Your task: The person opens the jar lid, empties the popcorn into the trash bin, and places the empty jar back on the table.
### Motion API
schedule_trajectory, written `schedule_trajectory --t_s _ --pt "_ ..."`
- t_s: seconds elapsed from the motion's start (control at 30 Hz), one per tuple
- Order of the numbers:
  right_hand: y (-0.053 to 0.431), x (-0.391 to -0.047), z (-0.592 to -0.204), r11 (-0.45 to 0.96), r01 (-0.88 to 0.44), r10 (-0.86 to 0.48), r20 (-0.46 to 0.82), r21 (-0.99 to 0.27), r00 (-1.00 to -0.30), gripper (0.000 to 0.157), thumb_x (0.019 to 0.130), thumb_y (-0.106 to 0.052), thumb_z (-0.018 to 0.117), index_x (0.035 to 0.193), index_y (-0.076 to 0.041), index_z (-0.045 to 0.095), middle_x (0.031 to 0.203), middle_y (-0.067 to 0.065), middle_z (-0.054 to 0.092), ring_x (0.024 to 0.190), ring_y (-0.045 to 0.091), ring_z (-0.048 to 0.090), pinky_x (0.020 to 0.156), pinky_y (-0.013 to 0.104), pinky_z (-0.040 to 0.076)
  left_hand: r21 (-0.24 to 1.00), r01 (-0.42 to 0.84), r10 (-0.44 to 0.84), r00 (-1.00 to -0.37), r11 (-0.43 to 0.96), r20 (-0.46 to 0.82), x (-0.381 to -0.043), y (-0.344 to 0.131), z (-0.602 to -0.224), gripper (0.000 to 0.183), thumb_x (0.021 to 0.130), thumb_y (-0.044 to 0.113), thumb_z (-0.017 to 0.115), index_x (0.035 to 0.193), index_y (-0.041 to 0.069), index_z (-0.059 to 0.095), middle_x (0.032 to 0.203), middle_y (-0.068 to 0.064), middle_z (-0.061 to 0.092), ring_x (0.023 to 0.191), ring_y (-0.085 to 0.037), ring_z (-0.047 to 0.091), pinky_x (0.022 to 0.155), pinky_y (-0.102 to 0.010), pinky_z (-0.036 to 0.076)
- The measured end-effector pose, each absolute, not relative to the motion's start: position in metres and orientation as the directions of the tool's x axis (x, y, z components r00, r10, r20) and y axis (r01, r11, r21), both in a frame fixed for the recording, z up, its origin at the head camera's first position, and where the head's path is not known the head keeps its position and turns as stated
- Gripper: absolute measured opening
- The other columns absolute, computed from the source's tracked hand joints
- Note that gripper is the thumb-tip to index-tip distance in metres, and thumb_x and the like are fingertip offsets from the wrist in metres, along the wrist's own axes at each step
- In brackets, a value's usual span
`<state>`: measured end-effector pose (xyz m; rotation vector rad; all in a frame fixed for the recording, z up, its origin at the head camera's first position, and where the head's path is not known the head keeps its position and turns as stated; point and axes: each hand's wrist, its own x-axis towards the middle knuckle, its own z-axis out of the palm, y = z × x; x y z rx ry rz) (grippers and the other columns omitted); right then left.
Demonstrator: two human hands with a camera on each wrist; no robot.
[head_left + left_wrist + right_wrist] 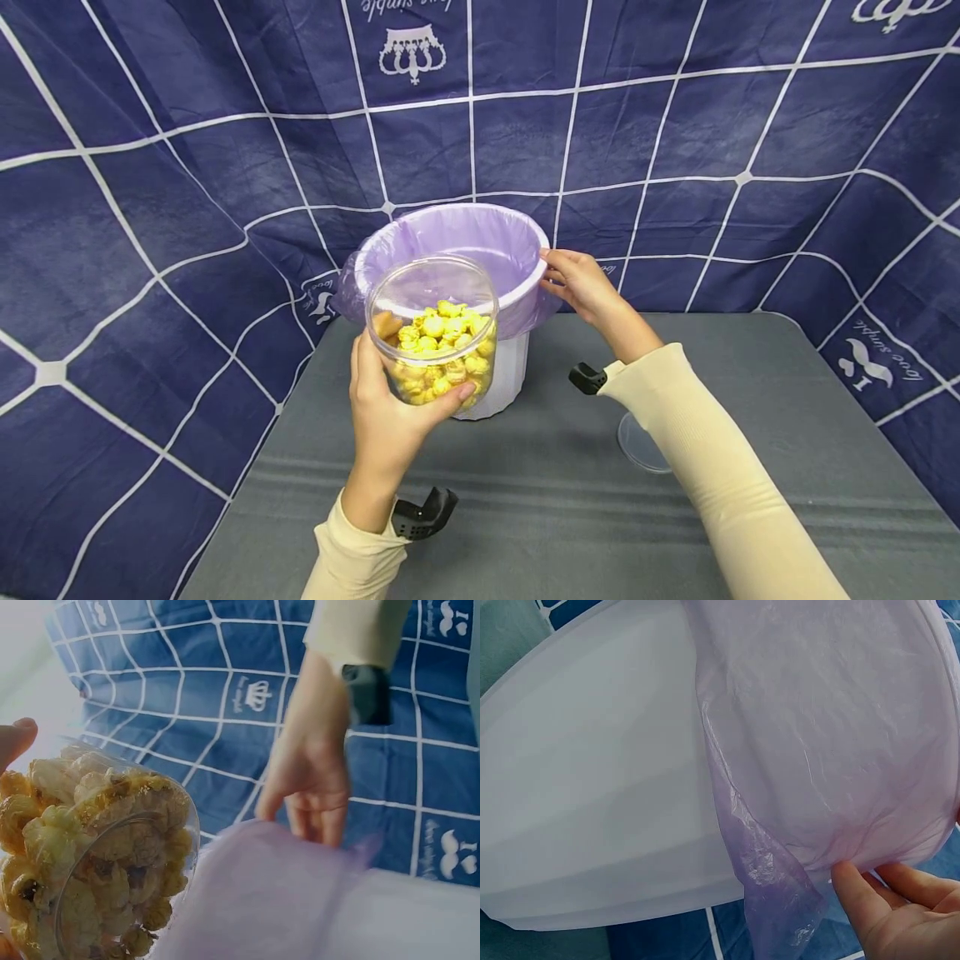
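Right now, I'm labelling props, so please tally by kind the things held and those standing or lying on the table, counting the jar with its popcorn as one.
Clear plastic jar of yellow popcorn: 1
White trash bin: 1
Purple bin liner: 1
Clear round lid, partly hidden by a sleeve: 1
Total: 4

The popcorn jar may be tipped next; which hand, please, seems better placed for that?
Probably the left hand: it grips the popcorn jar, in front of the lined bin, while the right hand holds the bin.
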<state>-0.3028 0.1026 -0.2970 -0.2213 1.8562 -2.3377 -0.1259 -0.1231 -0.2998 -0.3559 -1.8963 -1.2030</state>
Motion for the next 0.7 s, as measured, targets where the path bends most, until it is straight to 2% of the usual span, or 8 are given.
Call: schedule_trajectory --t_s 0.13,0.23,0.4,0.6,0.7 --pt "0.103 -0.302 -0.297 -0.227 0.025 -0.202 0.021 -0.974 -0.979 0.049 0.090 -0.017 0.051 0.126 0.013 0.038 0.110 0.010 0.050 0.106 0.022 0.049 0.091 0.032 0.040 0.581 0.628 -0.197 -0.573 0.518 0.795 -0.133 -0.128 -0.283 0.090 0.049 0.041 0.083 0.122 0.001 0.047 0.111 -0.011 0.051 0.105 -0.020 0.045 0.093 -0.037 0.032" --pt "0.103 -0.301 -0.296 -0.225 0.023 -0.202 0.024 -0.974 -0.979 0.049 0.090 -0.017 0.050 0.126 0.014 0.038 0.109 0.011 0.049 0.104 0.021 0.050 0.091 0.032 0.040 0.575 0.615 -0.199 -0.571 0.539 0.796 -0.141 -0.132 -0.272 0.089 0.049 0.037 0.085 0.122 0.003 0.047 0.109 -0.009 0.051 0.104 -0.020 0.045 0.092 -0.037 0.033" --pt "0.102 -0.300 -0.297 -0.223 0.016 -0.197 0.029 -0.975 -0.980 0.046 0.091 -0.016 0.049 0.125 0.014 0.038 0.104 0.009 0.049 0.093 0.015 0.052 0.091 0.032 0.040 0.582 0.572 -0.192 -0.598 0.578 0.778 -0.155 -0.137 -0.258 0.089 0.048 0.029 0.088 0.123 0.006 0.046 0.110 -0.007 0.050 0.106 -0.017 0.043 0.091 -0.034 0.033" --pt "0.101 -0.299 -0.298 -0.223 0.002 -0.195 0.043 -0.975 -0.980 0.044 0.091 -0.017 0.049 0.122 0.014 0.041 0.102 0.008 0.050 0.088 0.012 0.053 0.091 0.032 0.040 0.556 0.508 -0.148 -0.637 0.657 0.757 -0.173 -0.143 -0.247 0.089 0.049 0.040 0.086 0.122 0.008 0.046 0.103 -0.009 0.048 0.098 -0.020 0.043 0.083 -0.035 0.036" --pt "0.101 -0.300 -0.298 -0.226 -0.004 -0.193 0.049 -0.974 -0.980 0.042 0.091 -0.017 0.050 0.119 0.013 0.043 0.101 0.008 0.051 0.088 0.012 0.053 0.090 0.032 0.041 0.528 0.469 -0.127 -0.650 0.708 0.749 -0.183 -0.147 -0.240 0.082 0.049 0.046 0.084 0.111 0.006 0.047 0.094 -0.008 0.045 0.089 -0.021 0.042 0.075 -0.035 0.036"
